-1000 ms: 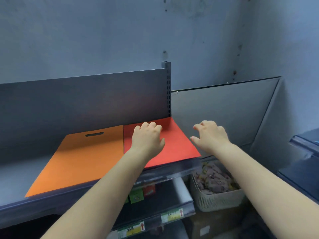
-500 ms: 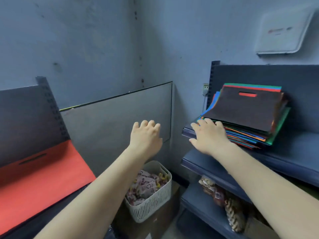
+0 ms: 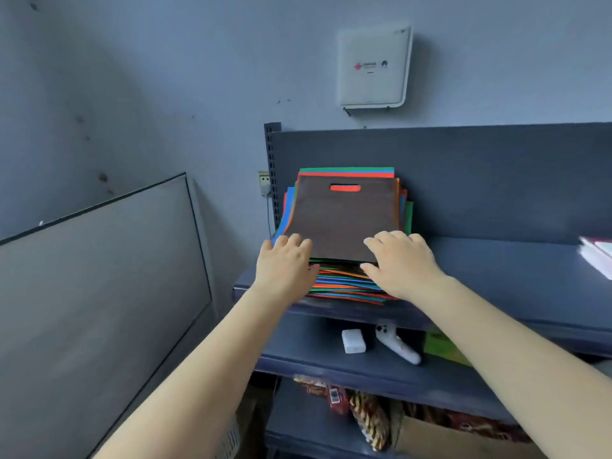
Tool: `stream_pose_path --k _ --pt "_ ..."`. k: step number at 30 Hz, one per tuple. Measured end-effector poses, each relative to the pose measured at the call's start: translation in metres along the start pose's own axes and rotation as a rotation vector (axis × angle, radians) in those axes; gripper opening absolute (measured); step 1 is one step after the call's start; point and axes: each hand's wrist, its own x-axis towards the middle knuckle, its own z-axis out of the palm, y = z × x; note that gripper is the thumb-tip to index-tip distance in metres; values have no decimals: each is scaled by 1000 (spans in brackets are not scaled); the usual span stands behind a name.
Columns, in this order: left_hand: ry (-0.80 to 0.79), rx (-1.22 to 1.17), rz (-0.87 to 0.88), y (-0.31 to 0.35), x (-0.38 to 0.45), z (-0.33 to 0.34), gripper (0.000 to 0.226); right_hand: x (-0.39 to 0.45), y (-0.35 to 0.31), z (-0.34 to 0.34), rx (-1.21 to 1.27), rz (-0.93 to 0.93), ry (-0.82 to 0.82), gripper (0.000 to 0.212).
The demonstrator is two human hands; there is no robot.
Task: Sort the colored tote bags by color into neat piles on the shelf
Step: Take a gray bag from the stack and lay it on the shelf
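A stack of colored tote bags (image 3: 344, 283) lies on the dark shelf (image 3: 496, 270), with orange, blue, green and red edges showing. The top one is a dark brown tote bag (image 3: 344, 220); red shows through its handle slot. My left hand (image 3: 284, 270) rests its fingers on the brown bag's front left corner, its thumb against the stack's front edge. My right hand (image 3: 400, 263) lays its fingers on the front right corner, with the thumb spread just below the bag's front edge. Neither hand lifts anything.
A grey board (image 3: 99, 276) leans against the wall on the left. A white box (image 3: 374, 66) hangs on the wall above the shelf. The lower shelf holds a white adapter (image 3: 353, 341) and a white controller (image 3: 397, 346). Snack packets (image 3: 367, 415) lie lower down.
I have turned right, away from the orange and red bags on the left shelf. Both hands have reached forward and landed on the front of the mixed stack.
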Motion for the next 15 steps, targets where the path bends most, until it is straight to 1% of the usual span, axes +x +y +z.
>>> stream_pose_path --k 4,8,9,10,12,13,15 --pt "-25 -68 82 0 42 28 42 25 15 14 82 116 -48 50" --pt "-80 -127 120 -1 68 58 49 42 26 30 241 277 -106 49" --pt "-90 -142 134 -1 72 65 55 46 29 36 267 326 -123 50" --pt "-85 -156 150 -1 73 70 66 49 31 41 289 377 -139 52" --pt "-32 -199 192 1 76 76 88 54 35 49 354 489 -150 57" --pt "-3 -233 205 1 77 78 92 57 38 53 408 543 -147 59" --pt "30 -276 227 2 81 81 92 60 44 58 523 629 -136 60"
